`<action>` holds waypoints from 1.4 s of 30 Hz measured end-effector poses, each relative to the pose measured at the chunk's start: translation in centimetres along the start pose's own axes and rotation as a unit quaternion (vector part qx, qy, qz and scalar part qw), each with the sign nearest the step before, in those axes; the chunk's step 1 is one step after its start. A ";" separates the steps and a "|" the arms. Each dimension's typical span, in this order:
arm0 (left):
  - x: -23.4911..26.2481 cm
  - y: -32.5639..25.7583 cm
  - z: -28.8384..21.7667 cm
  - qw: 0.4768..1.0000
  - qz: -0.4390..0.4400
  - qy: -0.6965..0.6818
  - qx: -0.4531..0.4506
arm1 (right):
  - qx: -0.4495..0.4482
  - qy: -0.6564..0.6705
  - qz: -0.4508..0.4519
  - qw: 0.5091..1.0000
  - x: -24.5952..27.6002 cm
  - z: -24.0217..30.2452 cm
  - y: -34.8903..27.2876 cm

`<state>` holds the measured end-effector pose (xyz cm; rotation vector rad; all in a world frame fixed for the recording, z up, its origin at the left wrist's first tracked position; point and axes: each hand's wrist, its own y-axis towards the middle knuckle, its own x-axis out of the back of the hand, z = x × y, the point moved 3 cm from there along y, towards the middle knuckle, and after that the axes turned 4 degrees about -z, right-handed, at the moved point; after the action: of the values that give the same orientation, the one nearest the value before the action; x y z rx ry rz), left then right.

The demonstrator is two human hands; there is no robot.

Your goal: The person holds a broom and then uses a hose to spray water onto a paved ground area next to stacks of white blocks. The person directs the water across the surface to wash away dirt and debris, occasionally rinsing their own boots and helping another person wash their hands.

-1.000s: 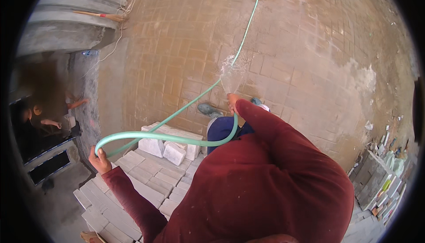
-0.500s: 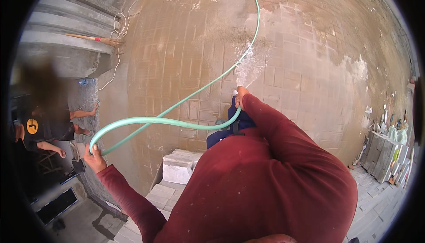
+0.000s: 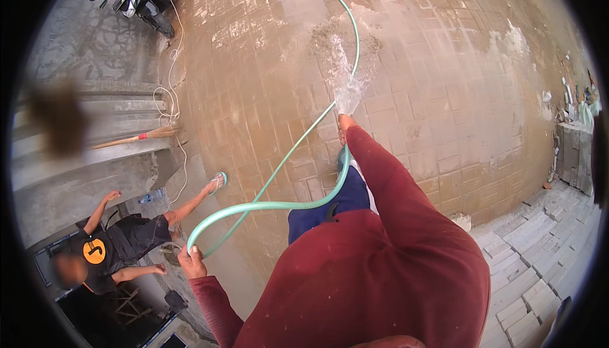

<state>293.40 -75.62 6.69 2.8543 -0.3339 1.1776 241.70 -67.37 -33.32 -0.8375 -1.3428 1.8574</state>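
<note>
A green garden hose [image 3: 266, 206] runs in a loop between my hands and on across the wet paving [image 3: 431, 139]. My right hand [image 3: 346, 127] is closed around its end, arm stretched forward. From there a spray of water [image 3: 349, 91] fans out onto the brown, muddy-looking pavers ahead. My left hand [image 3: 194, 263] grips the hose at the bend of the loop, low on the left. Beyond my right hand, the hose's far stretch passes behind the spray and continues to the top edge.
On the left, a person [image 3: 127, 246] in dark clothes sits with one leg stretched onto the paving. A broom [image 3: 136, 137] lies by concrete steps [image 3: 76, 170], near a white cable [image 3: 171, 88]. A motorbike [image 3: 144, 2] stands far left. Grey blocks [image 3: 574, 154] are stacked at right.
The view has swung left, bringing the motorbike in. My left hand sits lower and further right in the picture. The seated person's leg now reaches out onto the paving. Water still sprays.
</note>
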 end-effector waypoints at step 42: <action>-1.2 11.5 11.6 0.944 0.302 -0.053 -0.121 | 0.005 0.195 -0.147 0.970 2.7 -22.2 -10.9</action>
<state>298.14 -87.98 -2.96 2.6664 -1.3300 0.9413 260.05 -51.19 -28.85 -0.8895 -1.1362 1.3836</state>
